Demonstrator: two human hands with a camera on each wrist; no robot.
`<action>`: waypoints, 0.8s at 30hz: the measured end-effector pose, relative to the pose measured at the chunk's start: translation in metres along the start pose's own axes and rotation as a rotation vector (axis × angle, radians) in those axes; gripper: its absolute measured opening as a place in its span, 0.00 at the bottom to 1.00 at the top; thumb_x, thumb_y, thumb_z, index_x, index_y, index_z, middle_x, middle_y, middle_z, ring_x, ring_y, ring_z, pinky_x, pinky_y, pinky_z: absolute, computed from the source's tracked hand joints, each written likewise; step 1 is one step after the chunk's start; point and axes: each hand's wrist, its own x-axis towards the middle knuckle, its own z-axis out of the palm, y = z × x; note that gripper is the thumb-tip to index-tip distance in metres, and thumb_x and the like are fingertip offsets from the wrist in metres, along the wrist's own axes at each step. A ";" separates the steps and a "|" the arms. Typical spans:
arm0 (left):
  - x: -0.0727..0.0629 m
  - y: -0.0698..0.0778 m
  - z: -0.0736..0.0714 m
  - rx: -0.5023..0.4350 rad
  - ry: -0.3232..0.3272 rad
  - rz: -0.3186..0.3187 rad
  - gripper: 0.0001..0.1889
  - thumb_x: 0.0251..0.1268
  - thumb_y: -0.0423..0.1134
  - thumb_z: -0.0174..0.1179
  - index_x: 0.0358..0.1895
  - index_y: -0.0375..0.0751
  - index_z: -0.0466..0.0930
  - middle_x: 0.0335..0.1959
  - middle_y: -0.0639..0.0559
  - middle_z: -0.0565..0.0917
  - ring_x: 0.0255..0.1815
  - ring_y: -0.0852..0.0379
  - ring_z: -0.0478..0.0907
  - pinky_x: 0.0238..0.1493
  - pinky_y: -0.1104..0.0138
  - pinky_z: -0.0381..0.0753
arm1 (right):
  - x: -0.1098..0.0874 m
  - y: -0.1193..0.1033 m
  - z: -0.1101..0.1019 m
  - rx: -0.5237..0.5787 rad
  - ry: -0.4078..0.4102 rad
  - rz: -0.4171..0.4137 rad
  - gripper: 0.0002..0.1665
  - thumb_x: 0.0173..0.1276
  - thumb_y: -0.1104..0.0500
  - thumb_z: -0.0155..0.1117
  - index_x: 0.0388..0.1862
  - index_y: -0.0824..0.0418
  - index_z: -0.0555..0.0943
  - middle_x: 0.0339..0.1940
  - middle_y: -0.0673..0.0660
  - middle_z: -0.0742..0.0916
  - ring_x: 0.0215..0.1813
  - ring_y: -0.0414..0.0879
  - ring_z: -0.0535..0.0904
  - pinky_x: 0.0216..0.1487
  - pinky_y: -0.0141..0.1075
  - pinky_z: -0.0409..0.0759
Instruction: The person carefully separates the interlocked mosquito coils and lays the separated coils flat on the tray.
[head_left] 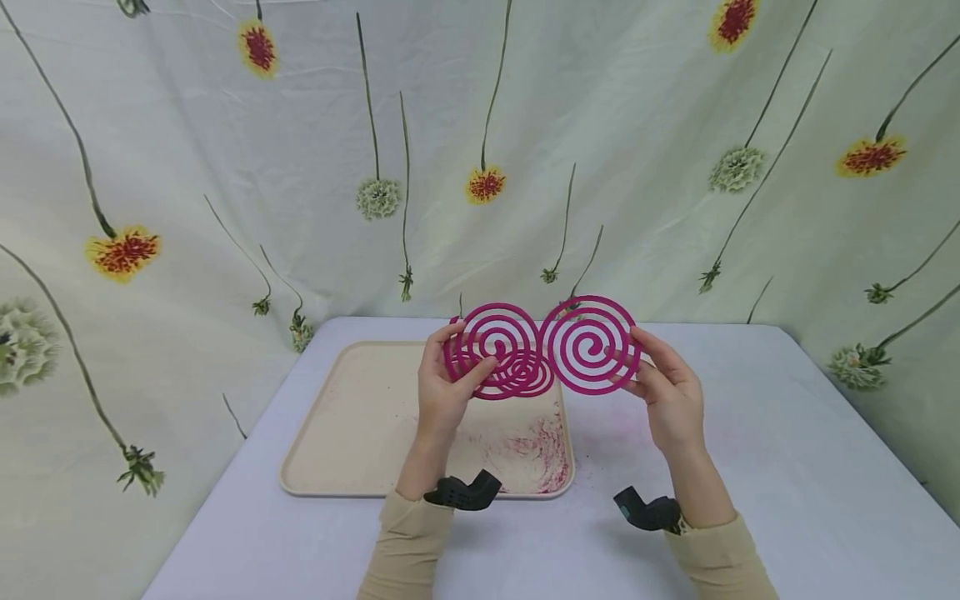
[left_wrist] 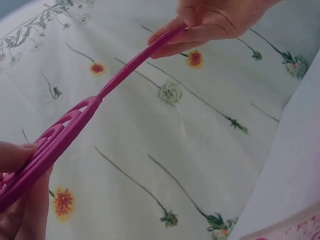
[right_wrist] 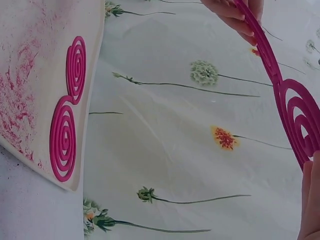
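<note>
A pair of magenta mosquito coils, two flat spirals meeting edge to edge, is held up in front of me. In the head view my left hand pinches the left coil, thumb across its front and fingers behind. By its outer rim, my right hand holds the right coil between thumb and fingers. The left wrist view shows the coils nearly edge-on and slightly bent where they meet. Another pair of magenta coils lies at the far side of the tray, partly hidden in the head view behind the held pair.
A beige tray lies on the white-covered table, with magenta crumbs smeared over its right part. Behind the table hangs a flower-printed cloth. Black wrist cameras sit on both forearms.
</note>
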 end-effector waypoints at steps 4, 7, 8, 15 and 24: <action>0.002 0.000 -0.006 0.019 -0.038 -0.018 0.31 0.55 0.28 0.66 0.62 0.38 0.64 0.58 0.41 0.72 0.57 0.48 0.73 0.47 0.61 0.80 | 0.000 0.002 -0.005 -0.089 -0.087 -0.068 0.23 0.66 0.72 0.56 0.61 0.73 0.71 0.53 0.54 0.81 0.47 0.43 0.83 0.43 0.35 0.81; 0.003 0.000 -0.010 0.033 -0.059 -0.027 0.32 0.54 0.29 0.66 0.63 0.40 0.63 0.58 0.41 0.73 0.56 0.48 0.74 0.47 0.61 0.81 | 0.001 0.003 -0.007 -0.199 -0.102 -0.124 0.21 0.63 0.74 0.59 0.57 0.75 0.73 0.49 0.49 0.83 0.44 0.41 0.83 0.42 0.34 0.82; 0.003 0.000 -0.011 0.033 -0.065 -0.028 0.32 0.54 0.29 0.66 0.63 0.40 0.63 0.57 0.41 0.74 0.56 0.48 0.75 0.47 0.61 0.81 | 0.001 0.002 -0.007 -0.241 -0.095 -0.138 0.20 0.63 0.74 0.60 0.55 0.75 0.75 0.47 0.48 0.84 0.42 0.40 0.84 0.41 0.33 0.82; 0.005 0.001 -0.015 0.000 -0.112 -0.030 0.32 0.55 0.25 0.63 0.64 0.39 0.62 0.55 0.39 0.75 0.54 0.45 0.76 0.46 0.60 0.81 | 0.001 0.001 -0.007 -0.451 -0.005 -0.145 0.10 0.60 0.71 0.65 0.42 0.71 0.82 0.30 0.42 0.85 0.29 0.37 0.81 0.33 0.25 0.80; 0.007 -0.007 -0.024 0.012 -0.175 -0.068 0.27 0.57 0.24 0.62 0.61 0.36 0.66 0.56 0.39 0.74 0.56 0.45 0.75 0.47 0.61 0.80 | 0.008 0.022 -0.020 -0.337 -0.132 -0.161 0.11 0.61 0.67 0.65 0.42 0.69 0.82 0.39 0.55 0.83 0.36 0.42 0.81 0.36 0.30 0.83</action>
